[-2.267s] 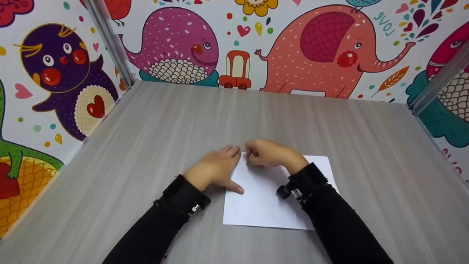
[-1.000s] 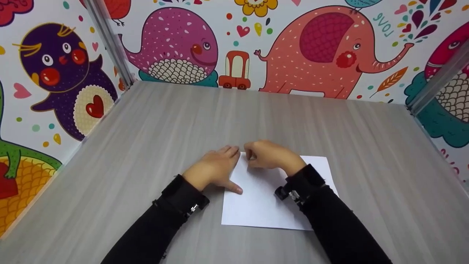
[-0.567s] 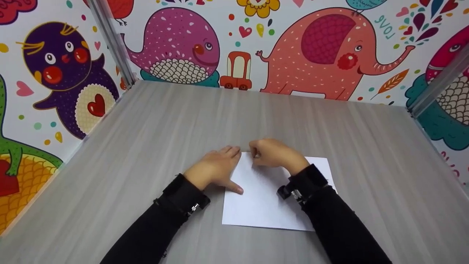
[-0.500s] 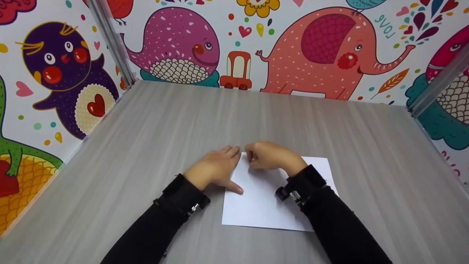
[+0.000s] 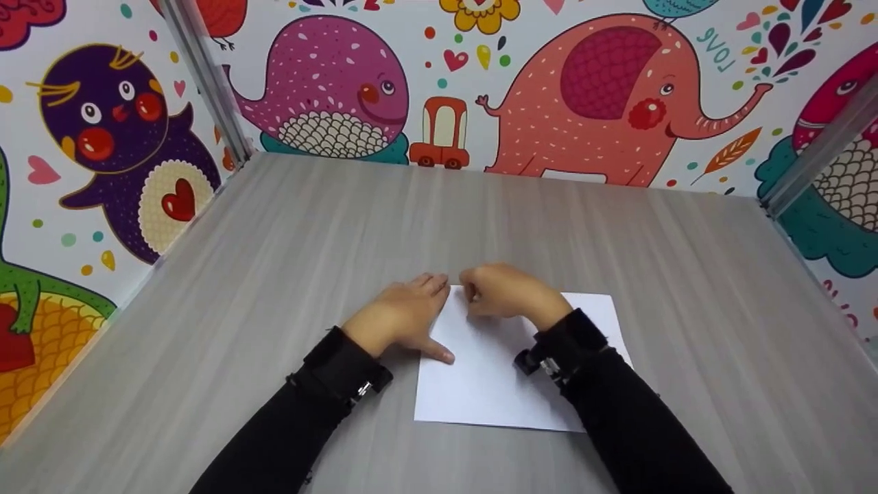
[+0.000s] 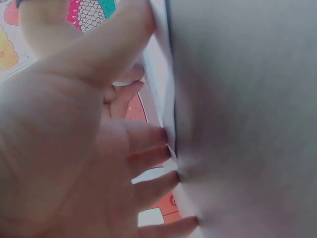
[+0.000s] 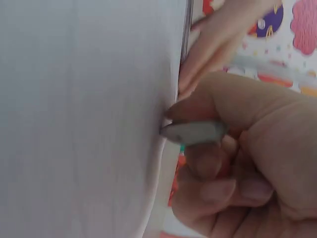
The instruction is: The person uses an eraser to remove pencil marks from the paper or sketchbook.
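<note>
A white sheet of paper (image 5: 480,391) lies flat on the table. My left hand (image 5: 405,315) rests at its left edge with fingers spread, the thumb lying on the paper. In the left wrist view, the fingertips of that hand (image 6: 99,139) touch down along the paper's edge. Over the upper left part of the sheet is my right hand (image 5: 511,291), its fingers curled. Seen from the right wrist, a small greyish-white eraser (image 7: 193,132) is pinched between thumb and finger, its darkened end against the paper. The head view mostly hides the eraser.
The grey wood-grain table (image 5: 329,226) extends around the paper. Walls printed with cartoon animals, such as an elephant (image 5: 535,130) and a whale (image 5: 295,75), stand at the back and sides. Black straps with small cameras circle both wrists.
The right hand has made short back-and-forth moves near the paper's upper left, shifting slightly right and then left again. The left hand and the sheet hold their places.
</note>
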Demonstrator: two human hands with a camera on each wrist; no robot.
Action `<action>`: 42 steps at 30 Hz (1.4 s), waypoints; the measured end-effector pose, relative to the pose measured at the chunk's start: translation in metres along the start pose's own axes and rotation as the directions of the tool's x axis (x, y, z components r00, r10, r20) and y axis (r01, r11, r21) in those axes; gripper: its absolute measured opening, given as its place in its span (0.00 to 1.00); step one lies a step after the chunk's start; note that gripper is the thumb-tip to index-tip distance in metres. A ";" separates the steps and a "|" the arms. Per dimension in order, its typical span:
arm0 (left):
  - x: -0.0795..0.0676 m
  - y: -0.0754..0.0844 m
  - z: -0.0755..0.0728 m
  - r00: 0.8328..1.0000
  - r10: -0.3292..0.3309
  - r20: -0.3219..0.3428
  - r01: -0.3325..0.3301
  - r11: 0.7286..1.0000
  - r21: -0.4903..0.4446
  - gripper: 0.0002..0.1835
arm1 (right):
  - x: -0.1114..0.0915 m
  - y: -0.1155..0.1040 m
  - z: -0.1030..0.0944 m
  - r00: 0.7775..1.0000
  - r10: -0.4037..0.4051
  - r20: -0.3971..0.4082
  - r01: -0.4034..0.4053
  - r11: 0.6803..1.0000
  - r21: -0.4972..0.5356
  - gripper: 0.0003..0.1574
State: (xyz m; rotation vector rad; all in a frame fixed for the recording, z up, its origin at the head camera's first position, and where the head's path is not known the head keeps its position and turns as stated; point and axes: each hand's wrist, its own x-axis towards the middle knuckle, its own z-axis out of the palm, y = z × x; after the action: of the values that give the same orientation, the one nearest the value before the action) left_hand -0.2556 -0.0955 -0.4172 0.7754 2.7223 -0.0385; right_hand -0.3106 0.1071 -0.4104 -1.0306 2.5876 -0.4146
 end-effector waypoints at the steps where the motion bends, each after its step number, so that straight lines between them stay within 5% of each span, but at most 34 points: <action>1: 0.000 0.000 0.000 1.000 0.000 -0.004 0.000 1.000 -0.002 0.69 | 0.001 -0.003 0.001 0.999 -0.034 0.038 0.033 0.999 0.020 0.06; 6: 0.000 0.000 0.000 1.000 0.009 -0.017 -0.009 1.000 -0.011 0.68 | 0.005 -0.001 0.002 0.980 -0.116 0.159 0.092 0.984 0.151 0.06; 13: 0.000 0.001 -0.002 1.000 0.012 -0.004 -0.012 1.000 -0.001 0.68 | -0.004 0.011 -0.005 0.998 0.061 -0.027 -0.060 0.998 0.013 0.06; 16: -0.001 0.000 -0.002 1.000 0.012 -0.009 -0.012 1.000 0.001 0.68 | -0.002 0.001 -0.004 0.998 0.028 0.050 -0.029 0.999 0.020 0.06; 21: -0.002 -0.001 -0.001 1.000 0.006 -0.019 -0.007 1.000 -0.018 0.68 | 0.003 -0.006 -0.001 0.972 -0.060 0.226 0.019 0.984 0.178 0.05; 29: -0.002 0.001 -0.001 1.000 0.003 -0.001 -0.003 1.000 -0.012 0.68 | -0.003 0.015 -0.007 0.996 0.082 0.025 -0.083 0.996 0.037 0.04; 37: -0.003 -0.001 0.000 1.000 0.008 -0.010 -0.008 1.000 -0.017 0.69 | 0.001 -0.009 0.000 0.966 -0.033 0.257 -0.019 0.980 0.198 0.06; 42: -0.002 -0.001 0.001 1.000 0.011 -0.009 -0.011 1.000 -0.012 0.68 | 0.001 -0.001 0.000 0.972 -0.001 0.233 -0.050 0.976 0.211 0.06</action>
State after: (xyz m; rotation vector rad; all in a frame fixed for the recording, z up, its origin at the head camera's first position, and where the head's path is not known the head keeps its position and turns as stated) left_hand -0.2545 -0.0975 -0.4173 0.7885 2.7237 -0.0167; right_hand -0.3109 0.1059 -0.4101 -0.9119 2.2884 -0.5226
